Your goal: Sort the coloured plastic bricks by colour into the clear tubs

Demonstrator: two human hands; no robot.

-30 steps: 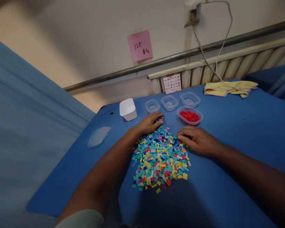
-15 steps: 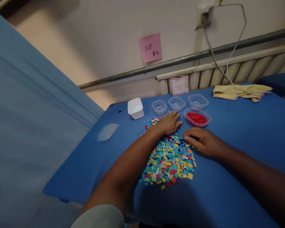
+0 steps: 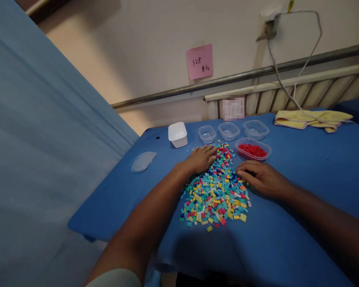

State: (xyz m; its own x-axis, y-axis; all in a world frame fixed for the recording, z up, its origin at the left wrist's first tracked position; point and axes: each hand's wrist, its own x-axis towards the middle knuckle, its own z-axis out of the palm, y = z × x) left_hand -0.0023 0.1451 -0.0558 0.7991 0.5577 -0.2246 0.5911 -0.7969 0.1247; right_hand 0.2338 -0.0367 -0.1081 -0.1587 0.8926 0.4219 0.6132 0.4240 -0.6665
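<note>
A heap of small coloured bricks point(image 3: 217, 191) in turquoise, yellow, red and white lies on the blue-covered table point(image 3: 302, 159). My left hand point(image 3: 201, 158) rests flat at the heap's far left edge, fingers stretched out and touching the bricks. My right hand point(image 3: 259, 177) lies at the heap's right edge with its fingers curled down onto the cloth; I cannot make out anything in them. Just beyond the right hand stands a clear tub holding red bricks point(image 3: 253, 149).
Three clear tubs point(image 3: 229, 130) stand in a row behind the heap, with a white tub point(image 3: 178, 134) to their left and a clear lid point(image 3: 143, 161) near the table's left edge. A yellow cloth point(image 3: 312, 118) and a cable lie at the back right. A blue curtain point(image 3: 42, 151) hangs left.
My left hand has swept from the right of the heap's far end back to its left edge, dragging bricks into a strip toward the tubs. The right hand has barely moved.
</note>
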